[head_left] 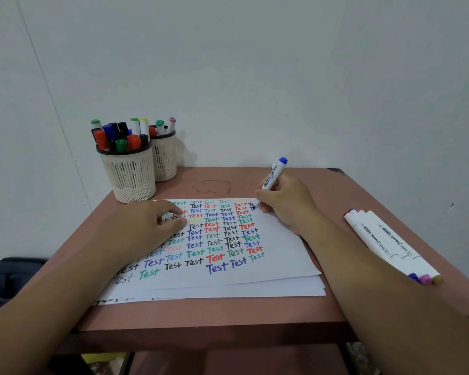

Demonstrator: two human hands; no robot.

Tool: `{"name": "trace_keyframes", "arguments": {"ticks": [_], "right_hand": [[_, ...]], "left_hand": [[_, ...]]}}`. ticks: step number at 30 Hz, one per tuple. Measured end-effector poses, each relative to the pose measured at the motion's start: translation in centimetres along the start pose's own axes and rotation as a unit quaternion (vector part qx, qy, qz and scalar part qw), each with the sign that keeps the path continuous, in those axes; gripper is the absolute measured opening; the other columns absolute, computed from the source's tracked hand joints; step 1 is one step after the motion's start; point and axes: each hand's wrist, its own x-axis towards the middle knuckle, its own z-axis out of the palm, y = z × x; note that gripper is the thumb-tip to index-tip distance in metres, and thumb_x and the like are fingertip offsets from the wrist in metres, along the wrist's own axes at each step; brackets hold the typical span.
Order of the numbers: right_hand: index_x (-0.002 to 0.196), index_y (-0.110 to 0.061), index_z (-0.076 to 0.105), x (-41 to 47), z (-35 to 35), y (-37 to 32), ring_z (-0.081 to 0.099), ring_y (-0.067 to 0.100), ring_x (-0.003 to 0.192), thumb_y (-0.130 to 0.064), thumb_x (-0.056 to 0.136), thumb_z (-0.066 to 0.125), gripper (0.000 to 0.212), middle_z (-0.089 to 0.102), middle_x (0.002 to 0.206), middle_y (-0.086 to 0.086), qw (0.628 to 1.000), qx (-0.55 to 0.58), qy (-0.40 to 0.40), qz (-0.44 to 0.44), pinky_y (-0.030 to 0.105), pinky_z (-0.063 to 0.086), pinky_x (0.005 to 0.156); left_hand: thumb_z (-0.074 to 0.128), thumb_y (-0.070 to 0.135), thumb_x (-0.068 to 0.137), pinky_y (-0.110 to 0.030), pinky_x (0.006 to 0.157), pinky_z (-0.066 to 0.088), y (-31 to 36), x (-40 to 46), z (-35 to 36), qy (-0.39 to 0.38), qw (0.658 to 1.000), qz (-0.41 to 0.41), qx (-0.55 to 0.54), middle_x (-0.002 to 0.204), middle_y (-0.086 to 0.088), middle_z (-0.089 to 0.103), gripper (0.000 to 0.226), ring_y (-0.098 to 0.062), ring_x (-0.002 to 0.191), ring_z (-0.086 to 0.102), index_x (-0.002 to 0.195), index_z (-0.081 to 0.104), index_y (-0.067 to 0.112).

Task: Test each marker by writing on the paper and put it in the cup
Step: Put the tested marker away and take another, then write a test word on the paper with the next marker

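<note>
Two slotted cream cups stand at the counter's point(255, 307) ten o'clock corner, against the wall. The nearer cup point(129, 174) is packed full of capped markers — red, green, blue and black caps crowd its black rim, with a few white barrels topped green and yellow rising behind them. The second cup point(165, 158) sits just behind it at about one o'clock, touching or nearly so, and holds only a handful: a green cap, a pink one, an orange-red one.

The paper point(276, 255), the top sheet of a small stack, lies in the middle of the counter, its surface covered in rows of the word "Test" in many colours. The left hand point(152, 226) presses on its nine o'clock side, fingers loosely bent and holding nothing. The right hand point(287, 204) is at the sheet's one o'clock corner, fingers clamped round a white marker point(272, 175) with a blue end cap; the barrel tilts up and away, its tip on the paper at the end of a row.

At three o'clock, well apart from the sheet, three white markers point(385, 243) lie side by side — ends blue, pink and yellow.
</note>
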Motion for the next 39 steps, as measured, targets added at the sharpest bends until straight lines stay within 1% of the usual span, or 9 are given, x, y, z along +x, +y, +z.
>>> {"name": "trace_keyframes", "arguments": {"ticks": [5, 9, 10, 14, 21, 26, 31, 35, 39], "right_hand": [[0.100, 0.000, 0.064, -0.16, -0.03, -0.19, 0.062, 0.023, 0.067, -0.001, 0.088, 0.070, 0.013, 0.065, 0.086, 0.017, 1.000, -0.001, -0.007, 0.006, 0.044, 0.063, 0.072], [0.100, 0.000, 0.062, -0.07, -0.02, -0.10, 0.058, 0.021, 0.065, -0.002, 0.088, 0.068, 0.013, 0.061, 0.081, 0.013, 1.000, -0.015, 0.002, 0.002, 0.032, 0.057, 0.062], [0.099, 0.000, 0.062, -0.03, -0.03, -0.07, 0.058, 0.021, 0.064, -0.002, 0.088, 0.068, 0.012, 0.061, 0.080, 0.012, 1.000, -0.015, 0.006, 0.002, 0.032, 0.056, 0.062], [0.092, -0.006, 0.063, 0.32, -0.05, 0.13, 0.058, 0.019, 0.060, -0.003, 0.086, 0.067, 0.008, 0.062, 0.078, 0.011, 1.000, -0.005, 0.028, 0.003, 0.035, 0.056, 0.063], [0.094, -0.009, 0.064, 0.39, 0.05, 0.20, 0.063, 0.019, 0.066, -0.005, 0.089, 0.070, 0.009, 0.065, 0.083, 0.011, 1.000, -0.016, 0.026, -0.001, 0.032, 0.061, 0.065], [0.096, -0.005, 0.063, 0.31, 0.07, 0.14, 0.061, 0.020, 0.064, -0.004, 0.088, 0.069, 0.010, 0.063, 0.082, 0.013, 1.000, -0.010, 0.017, 0.005, 0.040, 0.061, 0.069], [0.095, -0.002, 0.061, 0.24, 0.07, -0.03, 0.056, 0.022, 0.068, -0.002, 0.087, 0.067, 0.010, 0.059, 0.080, 0.011, 1.000, -0.011, 0.020, 0.006, 0.032, 0.055, 0.063], [0.091, -0.006, 0.062, 0.12, 0.13, -0.10, 0.056, 0.022, 0.069, -0.002, 0.088, 0.068, 0.008, 0.058, 0.082, 0.011, 1.000, 0.001, 0.012, 0.006, 0.026, 0.054, 0.059], [0.093, -0.002, 0.063, 0.16, 0.03, -0.09, 0.059, 0.021, 0.064, -0.002, 0.087, 0.068, 0.008, 0.062, 0.080, 0.012, 1.000, 0.010, 0.027, -0.003, 0.033, 0.057, 0.062]], "left_hand": [[0.050, 0.070, 0.089, -0.025, 0.056, 0.039, 0.07, 0.00, -0.10, -0.006, 1.000, 0.001, 0.011, 0.065, 0.013, 0.060, 0.034, -0.004, 0.064, 0.057, 0.114, 0.064, 0.051], [0.052, 0.068, 0.089, -0.025, 0.056, 0.039, 0.11, -0.01, -0.08, -0.001, 1.000, 0.001, 0.004, 0.065, 0.012, 0.061, 0.034, -0.004, 0.064, 0.058, 0.115, 0.065, 0.050], [0.052, 0.069, 0.089, -0.025, 0.056, 0.039, 0.10, 0.01, -0.07, 0.000, 1.000, 0.001, 0.003, 0.065, 0.012, 0.061, 0.034, -0.004, 0.063, 0.058, 0.115, 0.065, 0.050], [0.053, 0.067, 0.090, -0.024, 0.055, 0.036, 0.28, 0.00, -0.20, -0.003, 1.000, 0.001, 0.005, 0.067, 0.014, 0.058, 0.034, -0.004, 0.065, 0.056, 0.116, 0.065, 0.050], [0.051, 0.068, 0.090, -0.025, 0.056, 0.037, 0.33, -0.04, -0.23, -0.006, 1.000, -0.001, 0.012, 0.068, 0.015, 0.058, 0.036, -0.003, 0.066, 0.056, 0.117, 0.064, 0.050], [0.051, 0.068, 0.090, -0.025, 0.056, 0.037, 0.52, -0.20, -0.45, -0.009, 1.000, -0.003, 0.021, 0.068, 0.014, 0.059, 0.034, -0.003, 0.066, 0.056, 0.116, 0.064, 0.050], [0.051, 0.067, 0.090, -0.025, 0.057, 0.039, 0.55, -0.17, -0.46, -0.009, 1.000, -0.004, 0.022, 0.069, 0.013, 0.061, 0.033, -0.004, 0.067, 0.058, 0.116, 0.064, 0.050], [0.051, 0.070, 0.088, -0.026, 0.058, 0.043, 0.15, -0.06, -0.25, -0.007, 1.000, -0.002, 0.015, 0.067, 0.012, 0.063, 0.036, -0.005, 0.065, 0.059, 0.114, 0.064, 0.050], [0.052, 0.070, 0.088, -0.027, 0.057, 0.046, -0.09, 0.10, 0.00, -0.003, 1.000, -0.003, 0.005, 0.065, 0.010, 0.063, 0.035, -0.006, 0.063, 0.060, 0.113, 0.065, 0.050]]}}
